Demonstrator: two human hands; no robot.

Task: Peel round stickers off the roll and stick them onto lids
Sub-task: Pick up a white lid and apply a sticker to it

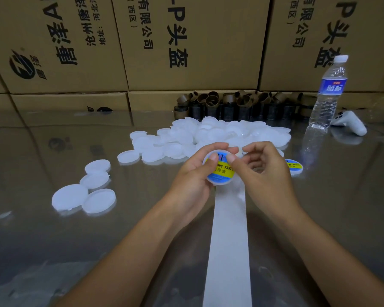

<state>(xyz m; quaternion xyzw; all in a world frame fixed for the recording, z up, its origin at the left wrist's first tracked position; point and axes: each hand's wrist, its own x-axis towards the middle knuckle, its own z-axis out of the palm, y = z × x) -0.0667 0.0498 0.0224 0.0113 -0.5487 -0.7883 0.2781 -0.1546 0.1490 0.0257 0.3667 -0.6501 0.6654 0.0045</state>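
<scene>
Blue-yellow sticker (220,173) needs smoothing, so my left hand (191,178) cups the lid (222,182); right hand (266,171) fingers pinch it, thumb pressing.

Packing storeroom, stacked printed cartons (186,41), piled white lids (208,134), steel bench (53,240)

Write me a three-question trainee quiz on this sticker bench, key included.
1. Which two colours dominate the sticker on the lid gripped by the left hand?
2. True or false: the water bottle lies on its side.
3. The finished lid on the table lies: A) right of the right hand; B) left of the left hand; C) against the water bottle.
Key: 1 blue and yellow; 2 false; 3 A.
</scene>
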